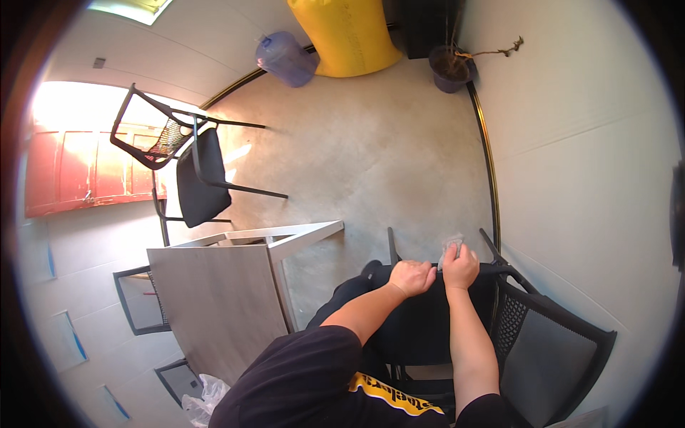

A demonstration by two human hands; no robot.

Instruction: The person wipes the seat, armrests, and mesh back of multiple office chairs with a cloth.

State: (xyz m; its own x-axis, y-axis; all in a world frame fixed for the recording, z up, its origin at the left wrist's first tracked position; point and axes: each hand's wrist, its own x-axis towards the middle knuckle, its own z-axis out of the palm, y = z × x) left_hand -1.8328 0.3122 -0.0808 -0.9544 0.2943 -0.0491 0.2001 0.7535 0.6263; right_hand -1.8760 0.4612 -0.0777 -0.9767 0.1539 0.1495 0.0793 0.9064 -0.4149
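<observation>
My right hand [461,267] is closed on a crumpled, pale, greyish cloth [451,246], perhaps a wipe; part of it sticks out past the fingers. Just left of it, my left hand [414,277] is curled into a fist. Whatever that fist holds, if anything, is hidden. Both hands are at the far edge of the seat of a black chair [414,321], whose legs point away from me. The chair's dark mesh backrest [546,357] leans out to the right of my right forearm.
A grey wooden table [214,299] lies on its side to my left. Beyond it stands a tilted black chair [203,175]. Along the far wall are a blue water jug [287,58], a big yellow sack [347,39] and a potted plant [451,71]. A white wall [585,157] rises at right.
</observation>
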